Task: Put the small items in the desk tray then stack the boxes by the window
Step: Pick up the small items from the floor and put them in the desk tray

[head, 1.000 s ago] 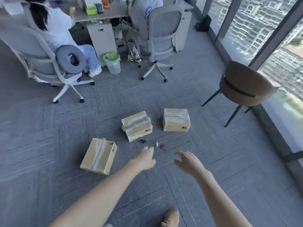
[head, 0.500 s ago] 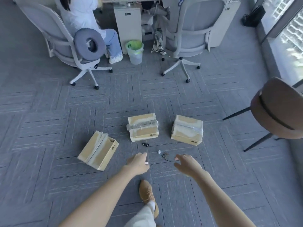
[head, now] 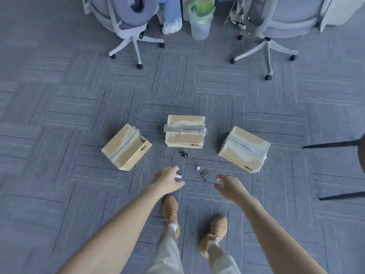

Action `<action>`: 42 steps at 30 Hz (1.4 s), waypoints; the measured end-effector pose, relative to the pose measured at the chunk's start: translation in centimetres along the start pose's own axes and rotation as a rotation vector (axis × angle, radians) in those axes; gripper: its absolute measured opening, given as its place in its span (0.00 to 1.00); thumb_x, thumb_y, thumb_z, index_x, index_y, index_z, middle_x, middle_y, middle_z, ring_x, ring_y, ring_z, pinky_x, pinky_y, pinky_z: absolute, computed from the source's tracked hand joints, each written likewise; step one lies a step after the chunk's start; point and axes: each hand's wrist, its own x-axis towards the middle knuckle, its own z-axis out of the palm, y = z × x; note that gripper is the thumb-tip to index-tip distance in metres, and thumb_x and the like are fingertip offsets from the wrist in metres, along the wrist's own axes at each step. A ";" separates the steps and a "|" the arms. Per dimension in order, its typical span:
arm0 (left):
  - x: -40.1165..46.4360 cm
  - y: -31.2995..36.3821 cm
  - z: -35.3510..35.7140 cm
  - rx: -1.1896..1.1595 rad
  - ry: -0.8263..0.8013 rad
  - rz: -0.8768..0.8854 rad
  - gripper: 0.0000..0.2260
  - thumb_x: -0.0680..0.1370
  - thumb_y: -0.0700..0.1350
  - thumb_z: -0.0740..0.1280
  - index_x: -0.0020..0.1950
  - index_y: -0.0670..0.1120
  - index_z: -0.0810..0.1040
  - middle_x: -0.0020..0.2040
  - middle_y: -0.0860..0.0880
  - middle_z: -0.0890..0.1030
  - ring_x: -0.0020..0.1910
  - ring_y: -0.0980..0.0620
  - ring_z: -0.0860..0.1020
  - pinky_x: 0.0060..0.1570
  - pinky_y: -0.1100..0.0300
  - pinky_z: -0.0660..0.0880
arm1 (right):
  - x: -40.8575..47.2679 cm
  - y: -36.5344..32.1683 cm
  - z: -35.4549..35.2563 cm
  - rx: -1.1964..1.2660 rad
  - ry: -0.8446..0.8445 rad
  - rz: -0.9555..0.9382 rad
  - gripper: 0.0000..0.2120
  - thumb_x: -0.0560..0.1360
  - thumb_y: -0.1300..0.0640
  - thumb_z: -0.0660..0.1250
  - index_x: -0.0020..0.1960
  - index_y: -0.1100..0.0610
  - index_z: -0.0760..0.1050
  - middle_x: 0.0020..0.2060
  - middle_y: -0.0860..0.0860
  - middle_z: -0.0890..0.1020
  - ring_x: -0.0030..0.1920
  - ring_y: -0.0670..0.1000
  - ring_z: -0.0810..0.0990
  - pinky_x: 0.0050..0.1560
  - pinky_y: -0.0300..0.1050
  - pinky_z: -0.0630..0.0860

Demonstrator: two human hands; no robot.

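Three taped cardboard boxes lie on the grey carpet: a left box [head: 126,147], a middle box [head: 184,131] and a right box [head: 244,148]. In front of them lie small items: a black clip-like piece [head: 183,154], a tiny white ball [head: 198,168] and a dark metal cluster [head: 204,174]. My left hand [head: 167,180] hovers just left of them, fingers curled around a small pale pink item [head: 178,176]. My right hand [head: 230,185] hovers just right of the cluster, fingers apart and empty. No desk tray is in view.
Two grey office chairs [head: 130,22] [head: 270,26] and a lined waste bin [head: 200,18] stand at the far side, beside a seated person's legs [head: 170,16]. Dark chair legs [head: 331,144] jut in from the right. My brown shoes [head: 170,212] stand just behind my hands.
I have stepped closer and my view has tipped down onto the floor. Both hands have sunk toward the small items. The boxes have not moved.
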 end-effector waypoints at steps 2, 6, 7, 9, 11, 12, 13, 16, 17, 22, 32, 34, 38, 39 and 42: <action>0.7 0.7 1.3 -0.027 0.022 -0.030 0.27 0.78 0.56 0.67 0.72 0.46 0.68 0.70 0.47 0.74 0.65 0.46 0.75 0.55 0.55 0.71 | 1.1 1.6 0.4 -0.004 -0.030 -0.010 0.19 0.82 0.54 0.61 0.72 0.56 0.71 0.66 0.56 0.79 0.63 0.57 0.79 0.59 0.51 0.77; 2.5 1.0 4.6 -0.032 -0.004 -0.072 0.25 0.78 0.57 0.67 0.71 0.47 0.69 0.70 0.48 0.74 0.65 0.46 0.75 0.58 0.51 0.74 | 3.2 4.5 1.8 0.006 -0.068 -0.016 0.18 0.82 0.52 0.62 0.69 0.56 0.74 0.65 0.56 0.80 0.61 0.55 0.81 0.58 0.49 0.78; 3.1 0.9 5.3 -0.036 -0.008 -0.084 0.26 0.78 0.57 0.67 0.72 0.47 0.69 0.70 0.48 0.74 0.65 0.46 0.75 0.58 0.51 0.74 | 3.9 5.0 2.2 0.010 -0.069 -0.013 0.18 0.82 0.52 0.62 0.68 0.56 0.74 0.64 0.56 0.80 0.61 0.55 0.81 0.59 0.50 0.79; 4.5 0.3 6.7 -0.049 -0.011 -0.099 0.27 0.78 0.57 0.66 0.73 0.47 0.68 0.70 0.48 0.74 0.65 0.46 0.75 0.58 0.51 0.74 | 5.4 5.9 3.3 0.008 -0.075 -0.007 0.17 0.81 0.52 0.62 0.68 0.56 0.74 0.65 0.55 0.80 0.62 0.55 0.80 0.60 0.52 0.78; 5.9 -0.4 8.0 -0.052 -0.020 -0.092 0.27 0.78 0.57 0.66 0.74 0.47 0.67 0.71 0.48 0.72 0.67 0.46 0.74 0.59 0.50 0.74 | 7.2 6.6 4.6 0.008 -0.081 0.006 0.17 0.81 0.52 0.62 0.68 0.56 0.75 0.65 0.55 0.80 0.62 0.55 0.80 0.60 0.51 0.78; 6.7 -1.0 8.6 -0.052 -0.025 -0.083 0.28 0.78 0.57 0.66 0.74 0.47 0.67 0.72 0.47 0.72 0.68 0.45 0.73 0.61 0.49 0.73 | 8.3 6.8 5.3 0.006 -0.081 0.011 0.17 0.81 0.52 0.62 0.68 0.56 0.75 0.64 0.55 0.80 0.62 0.56 0.80 0.60 0.51 0.78; 7.5 -1.8 9.3 -0.050 -0.035 -0.078 0.28 0.78 0.57 0.66 0.74 0.47 0.67 0.73 0.47 0.71 0.68 0.45 0.72 0.61 0.49 0.73 | 9.3 6.9 6.0 0.007 -0.080 0.015 0.17 0.81 0.52 0.62 0.68 0.56 0.75 0.64 0.55 0.80 0.62 0.56 0.80 0.60 0.51 0.78; 9.9 -4.4 11.5 -0.028 -0.070 -0.070 0.29 0.77 0.57 0.67 0.74 0.47 0.66 0.73 0.48 0.71 0.68 0.45 0.72 0.61 0.49 0.73 | 12.0 7.0 8.6 0.036 -0.063 0.045 0.18 0.81 0.52 0.62 0.68 0.56 0.75 0.64 0.56 0.81 0.62 0.57 0.80 0.60 0.52 0.78; 10.7 -5.4 12.3 -0.022 -0.081 -0.064 0.29 0.77 0.57 0.67 0.74 0.47 0.66 0.73 0.48 0.71 0.68 0.45 0.72 0.62 0.48 0.73 | 12.9 7.1 9.6 0.045 -0.059 0.054 0.17 0.81 0.52 0.62 0.69 0.56 0.75 0.64 0.56 0.81 0.62 0.57 0.80 0.60 0.51 0.77; 15.2 -10.0 15.9 0.018 -0.103 -0.029 0.27 0.77 0.56 0.68 0.73 0.46 0.68 0.71 0.47 0.73 0.67 0.45 0.74 0.60 0.49 0.74 | 17.5 8.1 14.8 0.070 -0.059 0.121 0.17 0.80 0.52 0.64 0.67 0.56 0.76 0.63 0.55 0.81 0.61 0.56 0.80 0.57 0.47 0.75; 29.7 -17.6 28.9 0.159 -0.120 -0.002 0.23 0.77 0.52 0.69 0.69 0.46 0.69 0.63 0.48 0.78 0.58 0.46 0.78 0.51 0.51 0.77 | 34.4 13.0 27.4 0.116 -0.055 0.162 0.16 0.79 0.54 0.65 0.66 0.55 0.76 0.57 0.54 0.83 0.51 0.54 0.82 0.54 0.49 0.80; 33.4 -19.1 31.9 0.160 -0.113 0.007 0.23 0.78 0.47 0.70 0.70 0.45 0.69 0.63 0.48 0.77 0.54 0.47 0.79 0.45 0.54 0.76 | 38.0 14.8 30.3 0.180 0.018 0.210 0.15 0.78 0.56 0.66 0.64 0.55 0.78 0.56 0.53 0.84 0.51 0.53 0.82 0.55 0.48 0.80; 40.9 -22.0 37.6 0.172 -0.044 0.019 0.25 0.75 0.36 0.71 0.71 0.46 0.70 0.69 0.49 0.73 0.67 0.46 0.73 0.58 0.52 0.77 | 44.0 19.0 35.6 0.248 0.216 0.288 0.14 0.77 0.58 0.68 0.62 0.54 0.79 0.56 0.54 0.84 0.53 0.55 0.83 0.55 0.50 0.80; 42.6 -22.6 38.9 0.197 -0.032 0.016 0.28 0.74 0.35 0.72 0.73 0.46 0.69 0.70 0.49 0.72 0.70 0.46 0.70 0.63 0.50 0.74 | 45.3 19.9 36.9 0.219 0.237 0.296 0.14 0.77 0.58 0.68 0.62 0.54 0.78 0.57 0.54 0.83 0.51 0.55 0.83 0.52 0.50 0.81; 47.2 -24.2 42.4 0.267 -0.034 0.027 0.30 0.73 0.37 0.74 0.72 0.46 0.68 0.63 0.47 0.76 0.63 0.47 0.73 0.63 0.49 0.75 | 48.8 22.1 40.2 0.060 0.256 0.314 0.14 0.79 0.59 0.66 0.64 0.55 0.75 0.59 0.54 0.79 0.49 0.56 0.81 0.42 0.47 0.76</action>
